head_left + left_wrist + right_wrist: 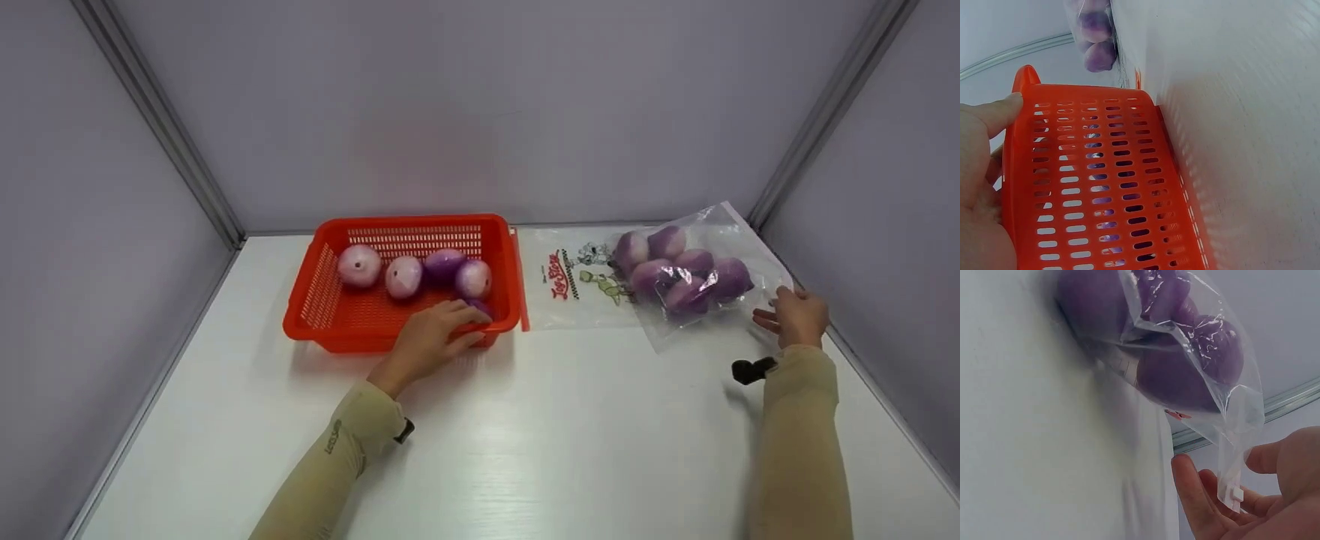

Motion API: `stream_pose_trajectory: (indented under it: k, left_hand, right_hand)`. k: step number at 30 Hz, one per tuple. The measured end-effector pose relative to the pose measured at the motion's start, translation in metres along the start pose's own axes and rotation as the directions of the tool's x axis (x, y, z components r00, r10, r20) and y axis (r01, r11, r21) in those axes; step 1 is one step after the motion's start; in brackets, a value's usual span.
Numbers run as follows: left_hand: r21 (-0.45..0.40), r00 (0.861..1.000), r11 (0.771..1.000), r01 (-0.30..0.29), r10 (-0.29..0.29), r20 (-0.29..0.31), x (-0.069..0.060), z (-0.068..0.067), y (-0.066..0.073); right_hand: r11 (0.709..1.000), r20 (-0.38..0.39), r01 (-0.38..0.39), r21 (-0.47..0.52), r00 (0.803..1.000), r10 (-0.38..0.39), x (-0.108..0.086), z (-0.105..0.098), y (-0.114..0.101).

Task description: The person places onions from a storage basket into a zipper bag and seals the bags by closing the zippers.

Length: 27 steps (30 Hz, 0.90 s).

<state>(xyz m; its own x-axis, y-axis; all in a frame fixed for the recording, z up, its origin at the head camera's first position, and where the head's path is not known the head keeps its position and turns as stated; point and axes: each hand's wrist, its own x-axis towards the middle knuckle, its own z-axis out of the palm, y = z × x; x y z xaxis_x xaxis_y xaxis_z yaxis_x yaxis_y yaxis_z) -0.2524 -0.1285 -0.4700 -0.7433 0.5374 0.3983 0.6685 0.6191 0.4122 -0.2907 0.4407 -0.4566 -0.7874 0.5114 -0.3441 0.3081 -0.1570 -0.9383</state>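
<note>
My left hand (pixel 431 341) grips the front rim of a red plastic basket (pixel 300 330) near its right corner, thumb outside and fingers over the inner side. Several purple-and-white onions (pixel 403 277) lie in the basket, one partly hidden by those fingers. To the right, a clear zip bag (pixel 716 232) holds several more onions (pixel 694 262). My right hand (pixel 801 319) is at the bag's right edge, its fingers apart and fairly straight. In the right wrist view, the bag's corner with a white slider (pixel 1238 494) lies between thumb and fingers.
A flat clear bag (pixel 540 315) with a red strip and cartoon print lies between the basket and the filled bag, partly under the latter. All stand on a white table (pixel 562 435) against the back wall (pixel 450 112), with side walls left and right.
</note>
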Motion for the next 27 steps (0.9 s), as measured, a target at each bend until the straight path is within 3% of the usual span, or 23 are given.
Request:
stream_pose_trajectory:
  k: [4,9,16,23,27]
  left_hand:
    - [-0.006,1.000,1.000,-0.006,0.006,0.003,0.001,0.000,0.001]
    - [-0.009,1.000,1.000,0.009,-0.009,0.016,0.001,-0.001,0.002]
    - [-0.029,0.999,1.000,0.007,-0.006,0.035,0.000,-0.003,0.003]
    - [0.020,0.999,0.999,-0.035,0.034,0.043,-0.001,-0.006,0.004]
    - [0.070,0.997,0.996,-0.063,0.060,0.041,-0.002,-0.007,0.004]
  right_hand:
    - [0.992,-0.006,-0.015,-0.125,1.000,0.014,0.000,-0.007,0.004]
    - [0.962,-0.034,-0.021,-0.273,0.999,0.012,-0.001,-0.012,0.008]
    - [0.916,-0.009,0.021,-0.401,1.000,-0.027,-0.003,-0.015,0.010]
    - [0.812,0.013,0.077,-0.579,0.996,-0.085,-0.003,-0.013,0.010]
    - [0.728,-0.027,0.098,-0.679,0.987,-0.158,-0.005,-0.009,0.009]
